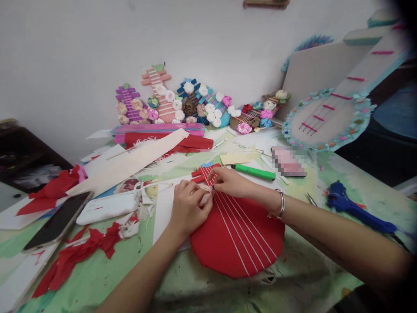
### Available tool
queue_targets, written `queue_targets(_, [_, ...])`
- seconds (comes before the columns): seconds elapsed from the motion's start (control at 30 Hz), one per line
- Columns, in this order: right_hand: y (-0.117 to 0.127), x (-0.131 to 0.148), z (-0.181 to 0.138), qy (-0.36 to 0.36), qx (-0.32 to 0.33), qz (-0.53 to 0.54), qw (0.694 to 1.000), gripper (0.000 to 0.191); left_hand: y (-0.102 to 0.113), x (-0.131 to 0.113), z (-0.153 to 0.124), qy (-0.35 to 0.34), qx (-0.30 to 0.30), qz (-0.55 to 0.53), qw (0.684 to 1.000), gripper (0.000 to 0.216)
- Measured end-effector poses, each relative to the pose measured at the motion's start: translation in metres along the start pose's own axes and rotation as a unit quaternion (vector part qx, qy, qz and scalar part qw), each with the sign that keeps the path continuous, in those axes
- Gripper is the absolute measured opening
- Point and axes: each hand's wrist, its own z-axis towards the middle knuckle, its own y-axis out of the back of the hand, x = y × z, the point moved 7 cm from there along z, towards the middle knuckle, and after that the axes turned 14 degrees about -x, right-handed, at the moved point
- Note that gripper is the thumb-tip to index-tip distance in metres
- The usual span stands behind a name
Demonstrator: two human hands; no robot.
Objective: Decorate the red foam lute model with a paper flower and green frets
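A red paper lute-shaped craft with several white strings lies on the table in front of me. My left hand is closed, its fingers pinching at the neck where the strings meet the round body. My right hand is also closed in a pinch right beside it, touching the strings at the same spot; a silver bangle is on its wrist. What the fingertips pinch is too small to make out, perhaps a string end.
A phone lies at the left among red paper scraps. A green cutter, scissors and a blue glue gun lie to the right. Finished flower-decorated lute crafts lean on the wall; a large one stands at right.
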Motion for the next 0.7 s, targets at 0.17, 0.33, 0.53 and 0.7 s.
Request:
queue_targets(0.17, [0.005,0.002,-0.001,0.002,-0.007,0.005,1.000,0.017,-0.001,0.000,0.000,0.000,0.001,-0.002,1.000,0.011])
queue_targets(0.33, [0.014,0.002,-0.002,0.026,-0.022,0.005,0.999,0.017,0.002,-0.001,0.000,0.001,0.004,-0.008,1.000,0.012])
queue_targets(0.53, [0.032,0.000,-0.017,0.029,-0.049,-0.023,0.998,0.019,0.020,-0.004,0.000,-0.009,-0.012,-0.071,0.997,0.006])
queue_targets(0.7, [0.068,-0.007,-0.042,0.026,-0.096,-0.152,0.983,0.019,0.040,0.029,0.004,0.118,-0.090,-0.117,0.982,0.011])
